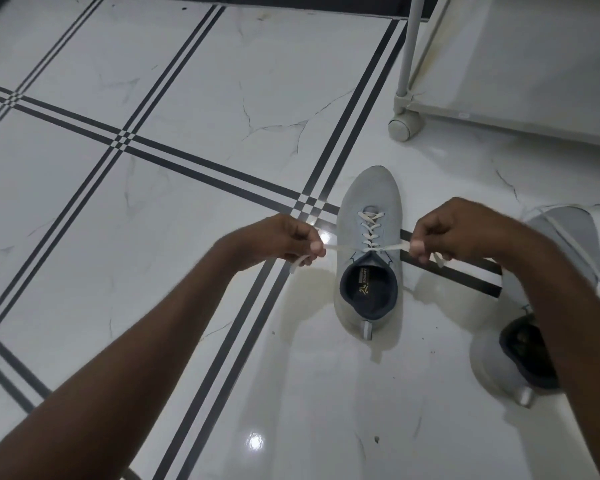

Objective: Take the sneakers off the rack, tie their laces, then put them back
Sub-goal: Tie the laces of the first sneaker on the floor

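While both hands pull laces (340,248), insole (364,284) lettering stays illegible.

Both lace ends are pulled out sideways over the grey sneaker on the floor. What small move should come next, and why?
Probably form a loop with one lace end. The left hand and right hand each pinch an end of the white lace, stretched taut across the sneaker just above its opening, with no bow visible. The second sneaker lies untouched beside it.
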Demonstrator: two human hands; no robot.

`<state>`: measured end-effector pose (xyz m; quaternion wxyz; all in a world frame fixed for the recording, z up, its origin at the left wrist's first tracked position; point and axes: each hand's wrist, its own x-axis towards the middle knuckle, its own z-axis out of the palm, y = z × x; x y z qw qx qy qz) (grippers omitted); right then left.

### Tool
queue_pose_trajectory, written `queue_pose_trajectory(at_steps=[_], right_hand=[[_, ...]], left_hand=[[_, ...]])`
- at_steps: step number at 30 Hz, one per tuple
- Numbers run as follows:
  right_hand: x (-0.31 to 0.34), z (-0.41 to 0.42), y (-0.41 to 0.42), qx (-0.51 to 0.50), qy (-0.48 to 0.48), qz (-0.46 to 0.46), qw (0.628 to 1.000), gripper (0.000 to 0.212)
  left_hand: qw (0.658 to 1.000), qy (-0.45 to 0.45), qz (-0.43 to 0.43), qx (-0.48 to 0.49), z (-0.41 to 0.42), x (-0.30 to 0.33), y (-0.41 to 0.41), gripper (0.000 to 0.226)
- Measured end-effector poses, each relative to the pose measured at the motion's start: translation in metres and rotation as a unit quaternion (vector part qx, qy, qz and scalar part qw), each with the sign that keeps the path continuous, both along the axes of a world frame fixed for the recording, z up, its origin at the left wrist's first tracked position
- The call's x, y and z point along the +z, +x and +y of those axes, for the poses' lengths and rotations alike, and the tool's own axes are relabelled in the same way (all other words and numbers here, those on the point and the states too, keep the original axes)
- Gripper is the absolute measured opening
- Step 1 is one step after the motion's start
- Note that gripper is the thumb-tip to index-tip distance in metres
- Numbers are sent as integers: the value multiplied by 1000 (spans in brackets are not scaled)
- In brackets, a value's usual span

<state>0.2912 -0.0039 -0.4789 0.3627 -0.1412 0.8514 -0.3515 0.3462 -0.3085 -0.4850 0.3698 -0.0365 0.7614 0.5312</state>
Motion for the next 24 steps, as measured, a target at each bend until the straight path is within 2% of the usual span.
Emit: queue_pose_trajectory(at_steps=[3,7,10,13,16,19,21,24], right_hand=[[12,4,-3,2,-105,-53,993,10],[-6,-11,8,-132,-286,-137,939,13],[-25,-29,16,-213,-337,-122,909,11],[-33,-44,21,-251,-306,-44,917,12],[-37,-54,26,-231,-227,49,945,14],[-39,-57,28,-185,-145,117,965,23],[-40,-58,29,-163,-122,129,971,30],[-41,-60,33,-130,-110,146,975,39]], left_hand=[[995,81,-5,58,9,8,-4,12],[975,189,-17,117,30,-1,-14,13],[970,195,-12,146,45,-12,-24,8],[962,149,-7,228,56,-22,-27,20],[958,103,-3,269,65,-32,-27,27],[959,106,-27,260,68,-35,-28,27],[964,122,-43,232,66,-34,-29,34],[967,116,-42,222,67,-35,-31,29]])
